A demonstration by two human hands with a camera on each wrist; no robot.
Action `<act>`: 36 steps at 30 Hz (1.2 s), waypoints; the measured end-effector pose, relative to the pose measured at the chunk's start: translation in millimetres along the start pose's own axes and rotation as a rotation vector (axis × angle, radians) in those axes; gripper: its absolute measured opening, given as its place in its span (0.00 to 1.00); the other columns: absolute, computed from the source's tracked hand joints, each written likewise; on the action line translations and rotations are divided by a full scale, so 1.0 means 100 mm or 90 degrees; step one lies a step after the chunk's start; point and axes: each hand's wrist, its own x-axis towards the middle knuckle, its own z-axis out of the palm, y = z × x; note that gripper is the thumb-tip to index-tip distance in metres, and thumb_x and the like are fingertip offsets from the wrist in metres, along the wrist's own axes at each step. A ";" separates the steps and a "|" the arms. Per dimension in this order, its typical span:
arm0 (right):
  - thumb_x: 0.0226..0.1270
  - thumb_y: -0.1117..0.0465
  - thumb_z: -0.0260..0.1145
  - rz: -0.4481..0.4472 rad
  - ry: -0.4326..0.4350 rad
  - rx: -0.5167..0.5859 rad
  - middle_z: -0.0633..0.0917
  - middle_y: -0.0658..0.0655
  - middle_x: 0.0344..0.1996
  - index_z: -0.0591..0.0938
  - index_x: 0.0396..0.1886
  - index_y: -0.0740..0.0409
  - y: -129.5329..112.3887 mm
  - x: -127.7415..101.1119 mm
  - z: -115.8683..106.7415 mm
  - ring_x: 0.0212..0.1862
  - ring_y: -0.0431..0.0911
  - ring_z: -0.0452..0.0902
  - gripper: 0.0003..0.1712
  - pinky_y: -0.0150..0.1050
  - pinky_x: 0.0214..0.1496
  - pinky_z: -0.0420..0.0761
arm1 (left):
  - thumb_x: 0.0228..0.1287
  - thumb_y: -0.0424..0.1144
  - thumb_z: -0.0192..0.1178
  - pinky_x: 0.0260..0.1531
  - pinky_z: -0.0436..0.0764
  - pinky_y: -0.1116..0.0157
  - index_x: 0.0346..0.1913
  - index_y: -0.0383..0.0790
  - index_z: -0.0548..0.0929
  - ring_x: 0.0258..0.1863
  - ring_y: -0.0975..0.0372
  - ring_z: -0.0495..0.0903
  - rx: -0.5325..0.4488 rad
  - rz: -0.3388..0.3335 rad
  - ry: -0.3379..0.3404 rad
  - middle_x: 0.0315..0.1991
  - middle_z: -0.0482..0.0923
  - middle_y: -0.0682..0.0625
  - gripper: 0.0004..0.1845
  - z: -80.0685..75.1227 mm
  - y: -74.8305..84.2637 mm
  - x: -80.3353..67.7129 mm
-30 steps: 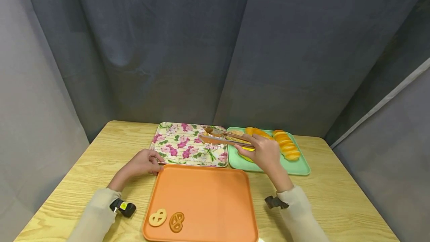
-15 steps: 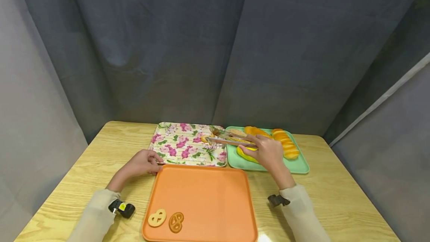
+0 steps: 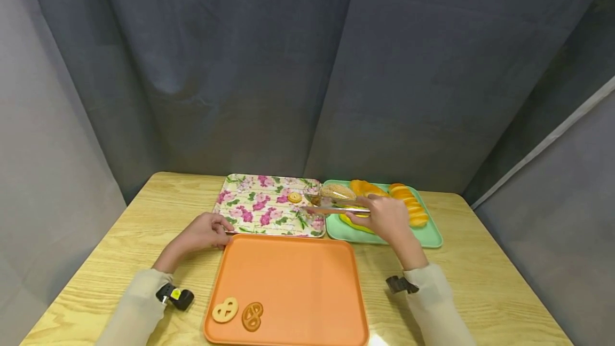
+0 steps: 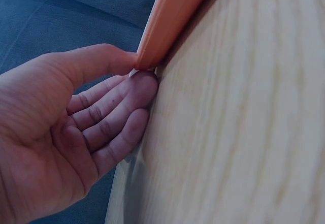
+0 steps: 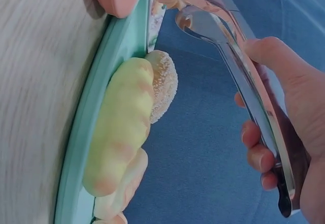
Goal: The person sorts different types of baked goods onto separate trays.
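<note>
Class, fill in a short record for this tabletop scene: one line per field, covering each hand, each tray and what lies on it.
Left hand: left hand pinches the corner of the orange tray
Right hand: right hand grips metal tongs over the green tray
Orange tray: two pretzel cookies near its front edge
Floral tray: floral tray bears one small round cookie
Green tray: several bread rolls, one seeded bun
Surface: wooden table

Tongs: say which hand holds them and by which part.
The right hand grips the tongs by the handle end. The left hand pinches the orange tray at its corner.
</note>
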 end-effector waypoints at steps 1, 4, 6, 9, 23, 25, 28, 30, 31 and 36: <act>0.43 0.36 0.81 -0.005 0.005 -0.005 0.74 0.46 0.12 0.89 0.27 0.47 -0.01 0.00 0.00 0.17 0.33 0.37 0.22 0.31 0.14 0.45 | 0.61 0.33 0.72 0.25 0.81 0.66 0.46 0.29 0.84 0.22 0.61 0.81 0.001 -0.004 0.002 0.24 0.84 0.46 0.14 0.00 0.00 0.00; 0.42 0.36 0.82 -0.017 0.022 -0.016 0.73 0.46 0.11 0.89 0.25 0.46 -0.02 -0.01 0.03 0.18 0.33 0.35 0.21 0.31 0.14 0.45 | 0.61 0.33 0.72 0.25 0.80 0.66 0.46 0.30 0.85 0.22 0.62 0.81 0.005 -0.007 0.004 0.24 0.84 0.47 0.13 0.00 0.00 0.00; 0.41 0.36 0.82 -0.022 0.031 -0.024 0.72 0.46 0.11 0.89 0.25 0.46 -0.03 -0.02 0.06 0.18 0.33 0.35 0.21 0.31 0.13 0.45 | 0.61 0.33 0.72 0.25 0.80 0.66 0.46 0.29 0.85 0.22 0.61 0.81 0.005 -0.006 0.004 0.23 0.84 0.47 0.13 0.00 0.00 0.00; 0.41 0.36 0.82 -0.023 0.035 -0.036 0.73 0.46 0.12 0.89 0.25 0.46 -0.04 -0.03 0.11 0.18 0.33 0.35 0.22 0.31 0.13 0.45 | 0.61 0.33 0.72 0.25 0.80 0.65 0.46 0.29 0.85 0.22 0.61 0.81 0.003 -0.003 0.003 0.23 0.84 0.47 0.13 0.00 0.00 0.01; 0.48 0.36 0.80 0.046 -0.033 -0.029 0.70 0.49 0.12 0.87 0.27 0.48 -0.11 -0.10 0.24 0.12 0.39 0.43 0.22 0.33 0.15 0.44 | 0.61 0.34 0.72 0.26 0.82 0.65 0.47 0.28 0.84 0.24 0.60 0.83 -0.005 0.011 -0.003 0.25 0.85 0.45 0.15 -0.01 -0.01 0.01; 0.48 0.37 0.80 0.044 -0.032 -0.024 0.70 0.49 0.12 0.87 0.26 0.49 -0.12 -0.10 0.25 0.12 0.39 0.42 0.22 0.32 0.15 0.43 | 0.61 0.34 0.72 0.26 0.82 0.64 0.47 0.28 0.84 0.23 0.60 0.82 -0.007 0.011 -0.002 0.25 0.85 0.44 0.15 0.00 0.00 0.00; 0.49 0.38 0.80 0.044 -0.033 -0.018 0.68 0.49 0.11 0.86 0.25 0.50 -0.13 -0.11 0.27 0.12 0.38 0.41 0.22 0.32 0.16 0.42 | 0.61 0.34 0.72 0.26 0.82 0.64 0.47 0.28 0.84 0.23 0.60 0.82 -0.011 0.010 -0.002 0.26 0.85 0.43 0.15 0.00 0.00 0.00; 0.50 0.38 0.80 0.045 -0.034 -0.018 0.68 0.49 0.11 0.86 0.25 0.50 -0.13 -0.11 0.27 0.12 0.38 0.41 0.22 0.32 0.16 0.42 | 0.61 0.34 0.72 0.26 0.82 0.64 0.47 0.28 0.84 0.24 0.60 0.82 -0.013 0.011 -0.002 0.26 0.85 0.43 0.15 0.00 0.01 0.00; 0.50 0.38 0.80 0.046 -0.033 -0.018 0.67 0.49 0.11 0.85 0.25 0.50 -0.14 -0.11 0.27 0.12 0.39 0.41 0.22 0.32 0.17 0.42 | 0.61 0.34 0.72 0.26 0.82 0.64 0.47 0.28 0.84 0.24 0.60 0.82 -0.015 0.011 -0.003 0.26 0.85 0.43 0.15 0.00 0.01 0.00; 0.49 0.38 0.80 0.040 -0.020 -0.030 0.67 0.49 0.11 0.84 0.24 0.50 -0.15 -0.10 0.25 0.13 0.38 0.40 0.23 0.32 0.18 0.40 | 0.61 0.34 0.72 0.26 0.83 0.64 0.47 0.28 0.84 0.24 0.59 0.83 -0.015 0.012 -0.004 0.26 0.85 0.43 0.15 0.00 0.00 0.00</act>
